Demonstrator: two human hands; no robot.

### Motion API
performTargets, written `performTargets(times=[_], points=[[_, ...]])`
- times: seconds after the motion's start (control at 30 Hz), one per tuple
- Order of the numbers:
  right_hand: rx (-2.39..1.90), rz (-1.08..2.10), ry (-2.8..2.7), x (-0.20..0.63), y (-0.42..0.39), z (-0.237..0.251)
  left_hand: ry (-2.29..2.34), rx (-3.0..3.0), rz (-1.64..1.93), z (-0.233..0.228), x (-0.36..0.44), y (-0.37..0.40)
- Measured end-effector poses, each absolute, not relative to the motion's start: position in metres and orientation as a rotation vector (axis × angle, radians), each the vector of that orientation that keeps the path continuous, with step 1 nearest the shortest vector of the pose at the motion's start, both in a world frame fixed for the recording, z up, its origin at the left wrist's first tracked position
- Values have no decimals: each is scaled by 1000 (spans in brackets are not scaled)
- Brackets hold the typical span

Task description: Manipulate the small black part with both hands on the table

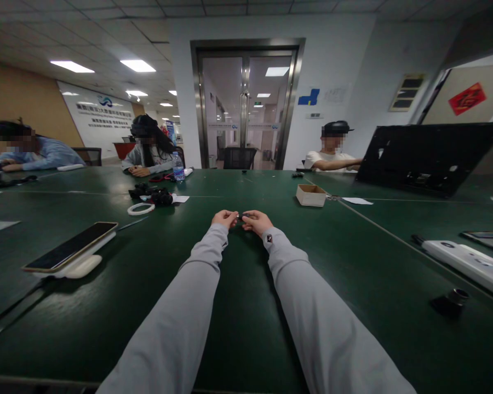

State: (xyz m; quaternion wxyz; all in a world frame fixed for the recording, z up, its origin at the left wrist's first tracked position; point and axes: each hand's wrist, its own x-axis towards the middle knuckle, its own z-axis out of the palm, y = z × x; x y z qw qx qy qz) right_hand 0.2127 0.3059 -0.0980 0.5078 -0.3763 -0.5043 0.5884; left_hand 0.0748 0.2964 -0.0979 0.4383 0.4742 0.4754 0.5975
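- Both arms in grey sleeves reach out over a dark green worktop.
- The left hand and right hand meet, each grip pinched on one small dark part held between them, just above the worktop.
- The part is too small to identify, so progress cannot be judged.
- A small cardboard box sits open nearby.

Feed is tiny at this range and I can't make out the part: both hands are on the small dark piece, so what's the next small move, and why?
Probably draw the small dark piece closer. The left hand and right hand pinch it together at full arm's length over the green table, too small to make out.
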Motion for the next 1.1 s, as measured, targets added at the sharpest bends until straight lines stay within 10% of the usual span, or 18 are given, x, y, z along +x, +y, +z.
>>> performTargets(times=[1.1], points=[[-918, 1430, -1218, 213, 304, -96, 1220, 1304, 1444, -100, 70, 300]])
